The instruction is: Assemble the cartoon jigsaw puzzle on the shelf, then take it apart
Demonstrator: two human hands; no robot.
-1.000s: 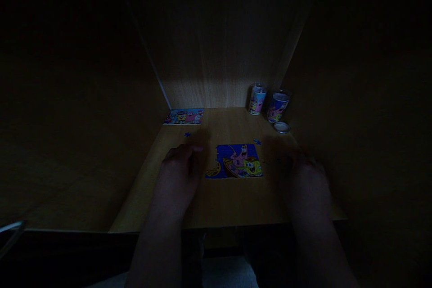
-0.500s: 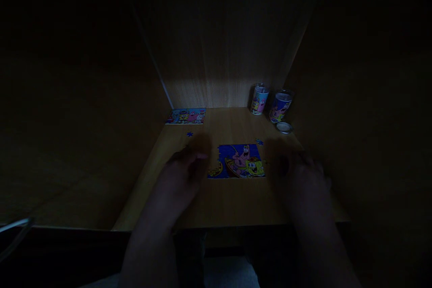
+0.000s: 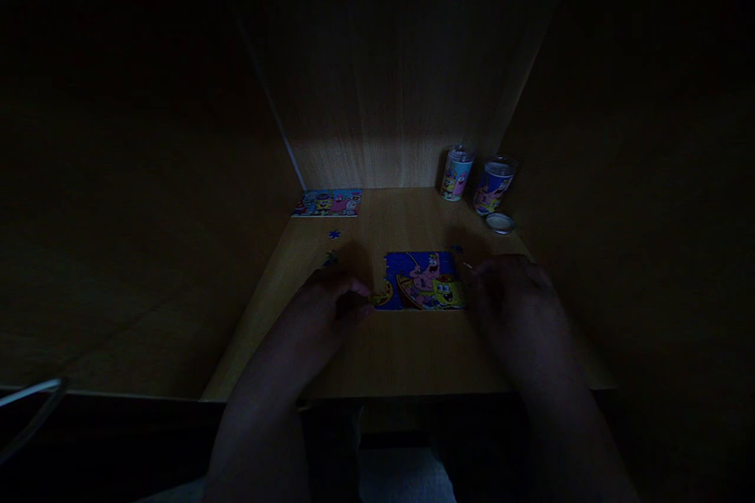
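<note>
A partly joined jigsaw puzzle (image 3: 420, 281) with a blue ground, a pink figure and a yellow figure lies flat on the wooden surface. At its ragged left edge, the thumb and forefinger of my left hand (image 3: 330, 306) are closed on the border. My right hand (image 3: 516, 302) is over the right side, fingertips pinched on a small puzzle piece (image 3: 468, 265) seen edge-on; the palm side is in deep shadow. Loose pieces lie around: a blue piece (image 3: 334, 234), a darker piece (image 3: 330, 258) beyond my left hand, and another piece (image 3: 458, 249) by the top right corner.
A second, light-blue puzzle (image 3: 327, 203) lies at the back left. Two printed cans, one light blue (image 3: 456, 175) and one dark blue (image 3: 493, 187), stand at the back right, with a round lid (image 3: 500, 223) before them. Wooden panels (image 3: 377, 110) enclose the dim surface.
My left hand has come right and closed at the puzzle's left edge, uncovering a dark loose piece. My right hand has moved left toward the puzzle, a small piece now showing at its fingertips.
</note>
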